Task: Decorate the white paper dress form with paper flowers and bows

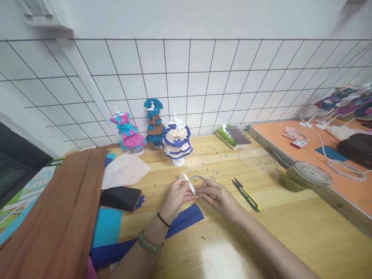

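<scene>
My left hand pinches a narrow white tape-like strip, which curves up in a loop over the fingers. My right hand is closed, its fingertips pressed together at the lower end of this strip, close to the left fingers. Behind the fingers a thin greyish curved band shows; whether it joins the strip I cannot tell. Under my left forearm lies a dark blue crepe paper strip. Yellow-and-green thread snips lie to the right of my right hand, blades apart.
Three small stands in ruffled paper dresses, one white and blue, stand by the tiled wall. Brown paper and a phone lie left. Paper scraps, a clear disc, a tape roll and an orange table are beyond.
</scene>
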`<state>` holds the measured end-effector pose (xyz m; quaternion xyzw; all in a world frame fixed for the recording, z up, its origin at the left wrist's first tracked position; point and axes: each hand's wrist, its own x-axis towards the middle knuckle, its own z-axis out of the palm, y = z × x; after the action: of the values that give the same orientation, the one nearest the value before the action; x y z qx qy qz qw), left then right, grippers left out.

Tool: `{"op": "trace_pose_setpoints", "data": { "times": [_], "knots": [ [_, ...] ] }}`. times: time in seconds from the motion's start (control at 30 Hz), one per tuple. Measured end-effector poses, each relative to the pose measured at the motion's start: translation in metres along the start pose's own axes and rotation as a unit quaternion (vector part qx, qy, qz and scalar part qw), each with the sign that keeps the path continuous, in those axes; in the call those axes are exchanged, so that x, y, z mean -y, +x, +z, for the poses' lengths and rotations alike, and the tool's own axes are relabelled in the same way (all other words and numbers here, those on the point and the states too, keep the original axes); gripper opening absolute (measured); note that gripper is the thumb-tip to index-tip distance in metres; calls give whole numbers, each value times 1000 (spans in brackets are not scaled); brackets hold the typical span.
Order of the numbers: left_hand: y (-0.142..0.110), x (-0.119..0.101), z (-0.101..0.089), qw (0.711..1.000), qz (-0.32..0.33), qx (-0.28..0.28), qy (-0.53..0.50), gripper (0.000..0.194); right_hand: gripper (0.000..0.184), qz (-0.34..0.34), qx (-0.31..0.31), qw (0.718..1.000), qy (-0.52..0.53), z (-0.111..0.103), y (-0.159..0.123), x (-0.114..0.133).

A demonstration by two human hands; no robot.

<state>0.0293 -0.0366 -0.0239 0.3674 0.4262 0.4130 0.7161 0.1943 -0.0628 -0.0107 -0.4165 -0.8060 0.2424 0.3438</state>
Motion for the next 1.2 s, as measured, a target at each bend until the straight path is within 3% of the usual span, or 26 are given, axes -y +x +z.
{"op": "trace_pose_setpoints", "data": {
  "times": [0.2, 0.33, 0.5, 0.67, 0.8, 0.9, 1.2],
  "knots": [
    [-3, 1, 5, 999, 15, -39, 29, 34, 20, 37, -13, 998, 51, -2, 4, 3],
    [-4, 0, 6, 998, 44, 1, 49, 33, 20, 54, -11, 997, 54, -4, 6, 4],
    [-5, -2, 7, 995, 29, 60, 67, 25, 20, 60, -13, 996, 63, -6, 3, 3],
    [-6, -2, 7, 994, 24, 82, 68, 18, 21, 60, -12, 996, 64, -9, 2, 2],
    [-6, -2, 7, 984, 73, 110, 117, 12, 20, 57, -10, 997, 60, -10, 2, 2],
    [-7, -2, 8, 976, 101, 100, 164, 9, 20, 59, -12, 996, 58, -9, 2, 2],
    [-5, 4, 7, 989, 42, 79, 117, 20, 22, 52, -20, 997, 54, -8, 1, 3]
  ]
}}
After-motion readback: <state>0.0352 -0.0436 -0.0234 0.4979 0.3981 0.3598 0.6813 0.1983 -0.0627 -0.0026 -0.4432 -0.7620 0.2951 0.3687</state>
